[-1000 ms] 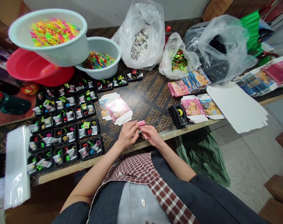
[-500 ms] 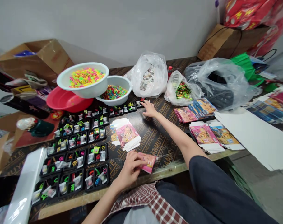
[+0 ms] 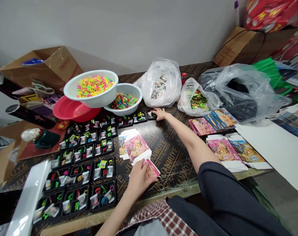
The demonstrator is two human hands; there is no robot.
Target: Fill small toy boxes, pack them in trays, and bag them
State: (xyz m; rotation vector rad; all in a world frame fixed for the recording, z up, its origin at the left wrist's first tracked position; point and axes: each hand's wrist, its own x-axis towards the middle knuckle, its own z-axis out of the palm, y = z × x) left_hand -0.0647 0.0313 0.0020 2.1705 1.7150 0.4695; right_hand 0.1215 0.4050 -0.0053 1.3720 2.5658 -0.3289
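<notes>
1. Your right hand (image 3: 159,114) has reached forward, fingers spread apart, touching the end of a black tray (image 3: 151,115).
2. Your left hand (image 3: 139,179) closes on a pink folded carton (image 3: 153,169), just beside the stacked cartons (image 3: 135,147).

Right hand (image 3: 159,113) moved out to black tray (image 3: 150,115)
</notes>
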